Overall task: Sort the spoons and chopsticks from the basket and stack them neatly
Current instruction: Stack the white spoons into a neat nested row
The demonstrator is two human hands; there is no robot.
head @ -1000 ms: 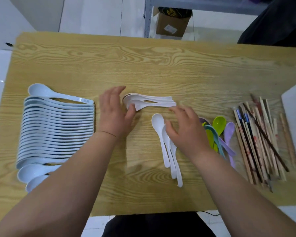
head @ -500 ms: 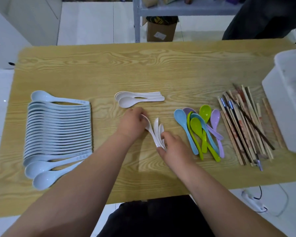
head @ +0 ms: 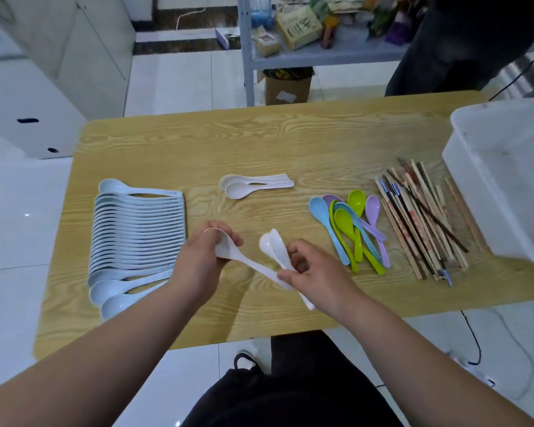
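Observation:
Above the wooden table (head: 290,143) my left hand (head: 199,261) grips the bowl end of one white spoon (head: 250,266), whose handle runs right toward my other hand. My right hand (head: 316,274) holds a pair of white spoons (head: 275,246) with their bowls up. A small nested stack of white spoons (head: 253,184) lies further back. A long row of pale blue spoons (head: 136,238) fills the left side. Coloured spoons (head: 352,229) and a bundle of chopsticks (head: 423,220) lie on the right.
A white plastic basket (head: 503,177) stands at the table's right edge. Behind the table are a metal shelf (head: 321,53) with boxes, a cardboard box (head: 287,87) on the floor and a person in dark clothes (head: 463,41). White cabinets (head: 43,72) stand at the left.
Both hands left the small white stack, picked the loose white spoons up off the table and now hold them above it. The camera tilted up, showing the basket and shelf.

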